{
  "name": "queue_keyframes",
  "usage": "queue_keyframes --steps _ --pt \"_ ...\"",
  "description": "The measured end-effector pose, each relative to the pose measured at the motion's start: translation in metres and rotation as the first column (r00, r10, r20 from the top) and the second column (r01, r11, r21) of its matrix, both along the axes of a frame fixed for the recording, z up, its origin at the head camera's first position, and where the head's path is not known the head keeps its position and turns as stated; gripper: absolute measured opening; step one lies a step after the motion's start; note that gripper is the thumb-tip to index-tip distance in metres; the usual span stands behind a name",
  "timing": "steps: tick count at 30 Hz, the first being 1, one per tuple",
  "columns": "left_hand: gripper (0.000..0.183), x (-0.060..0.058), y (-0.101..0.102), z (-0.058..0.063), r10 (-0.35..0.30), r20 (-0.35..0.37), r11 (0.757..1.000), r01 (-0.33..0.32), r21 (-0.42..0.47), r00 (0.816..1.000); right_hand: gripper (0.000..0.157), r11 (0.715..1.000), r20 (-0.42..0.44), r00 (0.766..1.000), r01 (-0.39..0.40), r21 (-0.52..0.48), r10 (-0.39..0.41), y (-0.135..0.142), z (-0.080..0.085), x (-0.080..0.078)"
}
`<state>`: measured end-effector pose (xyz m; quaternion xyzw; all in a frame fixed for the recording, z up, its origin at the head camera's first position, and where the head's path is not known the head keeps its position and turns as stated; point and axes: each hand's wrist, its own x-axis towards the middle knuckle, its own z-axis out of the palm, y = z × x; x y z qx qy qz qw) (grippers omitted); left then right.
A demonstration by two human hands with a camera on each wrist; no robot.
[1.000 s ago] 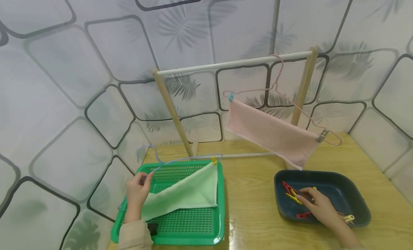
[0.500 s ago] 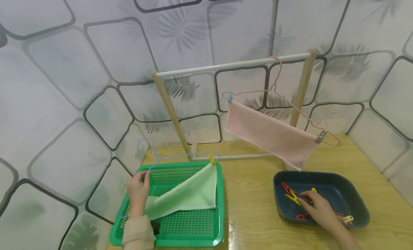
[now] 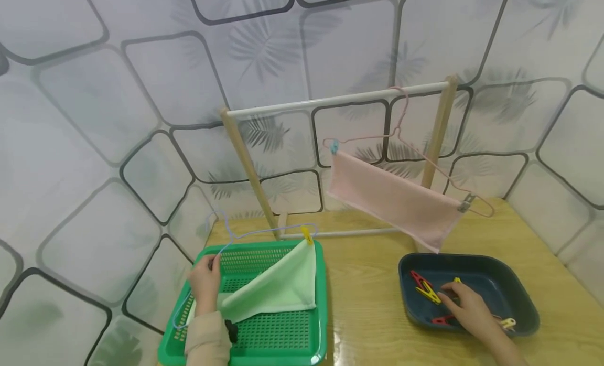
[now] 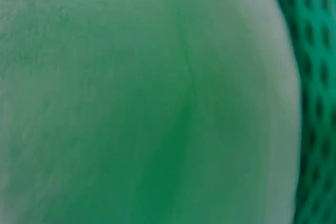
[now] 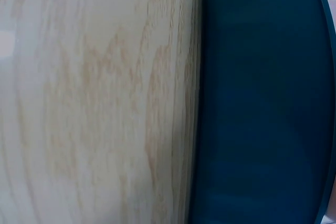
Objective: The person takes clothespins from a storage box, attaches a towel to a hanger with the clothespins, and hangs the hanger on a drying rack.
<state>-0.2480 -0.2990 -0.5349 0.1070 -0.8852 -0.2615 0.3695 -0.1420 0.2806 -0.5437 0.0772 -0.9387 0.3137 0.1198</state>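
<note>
My left hand (image 3: 205, 282) grips the thin blue clothes hanger (image 3: 255, 232) by its left arm. A yellow clothespin (image 3: 306, 236) fastens one corner of a light green cloth (image 3: 278, 287) near the hanger's right end. The cloth droops over the green basket (image 3: 322, 303); it fills most of the left wrist view, blurred. My right hand (image 3: 467, 305) reaches into the dark blue basin (image 3: 511, 298), thumb and forefinger apart beside a yellow clothespin (image 3: 428, 292) and a red one (image 3: 419, 279). The palm side and other fingers are hidden.
A pink hanger (image 3: 398, 132) on the rack's white rail (image 3: 330, 99) carries a pink cloth (image 3: 391, 201), held by a blue clothespin (image 3: 334, 147) and a grey one (image 3: 466, 203). Wooden tabletop (image 3: 363, 282) lies between basket and basin. Patterned sheeting (image 3: 141, 83) surrounds the back.
My left hand has shifted slightly right with the hanger, and its left end now shows lower by the basket. My right hand has moved slightly nearer me in the basin. The view has shifted slightly.
</note>
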Motion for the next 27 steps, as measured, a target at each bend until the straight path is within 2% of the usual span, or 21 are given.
queue_keyframes --steps 3,6,8,11,13,15,18,20,21,22,23,26,27 --pt "0.025 -0.003 -0.004 -0.013 0.048 0.059 0.999 -0.047 -0.011 0.997 0.018 1.000 -0.018 1.000 0.014 0.002 -0.014 0.002 0.000 0.000" --pt "0.028 0.000 -0.003 -0.016 0.089 0.116 0.996 -0.088 -0.014 0.989 0.018 1.000 -0.032 0.999 0.023 0.013 -0.022 0.004 0.001 0.001" --pt "0.028 0.004 0.001 -0.012 0.101 0.128 0.995 -0.098 -0.024 0.987 0.017 0.999 -0.050 0.998 0.032 0.024 -0.030 0.005 0.001 0.002" --pt "0.027 0.010 0.011 0.003 0.083 0.119 0.996 -0.081 -0.024 0.989 0.014 0.998 -0.081 0.996 0.049 0.036 -0.046 0.008 0.002 0.003" --pt "0.025 0.009 0.011 0.003 0.079 0.117 0.997 -0.076 -0.028 0.990 0.012 0.998 -0.095 0.994 0.051 0.040 -0.047 0.009 0.002 0.003" --pt "0.023 0.002 0.003 -0.011 0.100 0.133 0.994 -0.094 -0.049 0.986 0.012 0.998 -0.091 0.995 0.047 0.040 -0.043 0.009 0.002 0.002" --pt "0.023 -0.015 -0.014 -0.043 0.158 0.168 0.986 -0.146 -0.081 0.973 0.014 0.998 -0.062 0.997 0.047 0.038 -0.044 0.009 0.002 0.002" --pt "0.026 -0.022 -0.021 -0.057 0.168 0.205 0.985 -0.154 -0.081 0.964 0.015 0.998 -0.037 0.998 0.048 0.036 -0.047 0.009 0.003 0.002" --pt "0.025 -0.023 -0.022 -0.059 0.184 0.212 0.982 -0.169 -0.085 0.960 0.016 0.998 -0.028 0.999 0.048 0.036 -0.047 0.009 0.003 0.002" --pt "0.025 -0.023 -0.022 -0.060 0.198 0.222 0.979 -0.181 -0.091 0.955 0.016 0.998 -0.021 0.999 0.047 0.037 -0.047 0.009 0.003 0.003" --pt "0.023 -0.016 -0.018 -0.050 0.156 0.228 0.987 -0.145 -0.063 0.961 0.016 0.998 -0.018 0.999 0.046 0.039 -0.046 0.009 0.003 0.003" --pt "0.020 -0.008 -0.013 -0.039 0.152 0.258 0.988 -0.135 -0.079 0.954 0.016 0.998 -0.014 0.999 0.045 0.039 -0.045 0.008 0.003 0.003" --pt "0.020 -0.002 -0.009 -0.030 0.114 0.260 0.993 -0.103 -0.055 0.959 0.016 0.998 -0.009 0.999 0.045 0.039 -0.044 0.008 0.003 0.003"
